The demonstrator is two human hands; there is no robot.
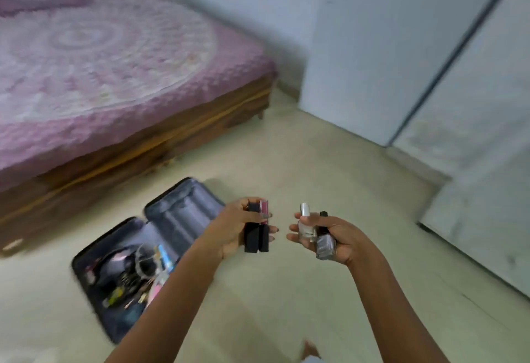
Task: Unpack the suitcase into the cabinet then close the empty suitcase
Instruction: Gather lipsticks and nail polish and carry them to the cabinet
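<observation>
The suitcase point(180, 213) is being seen lying open on the floor point(286, 161) at the near left, just in front of the bed point(114, 75), with its two dark grey halves being spread flat side by side. Ribbed grey lining is being shown by the far half, while the near half is being filled by a jumble of small items point(129, 276), too blurred to be counted. A blue-capped tube point(166, 256) and something pink are being made out among them. Two slim tubes point(256, 237) are being gripped upright in the left hand point(232, 227), whose fingers are being curled round them. Both are black at the lower end, and one is being marked by a pink upper section. Two small glass bottles point(325, 245) are being grasped in the right hand point(341, 239), with the fingers being wrapped round them. One bottle is clear with a pale silvery cap, the other grey with a black cap. Both hands are being held out above the floor, to the right of the suitcase and well apart from the cabinet point(473, 90), whose pale doors are being seen along the far right, divided by a dark line. The bed is being covered by a pink patterned spread, and one foot point(311, 348) is being glimpsed at the near edge.
</observation>
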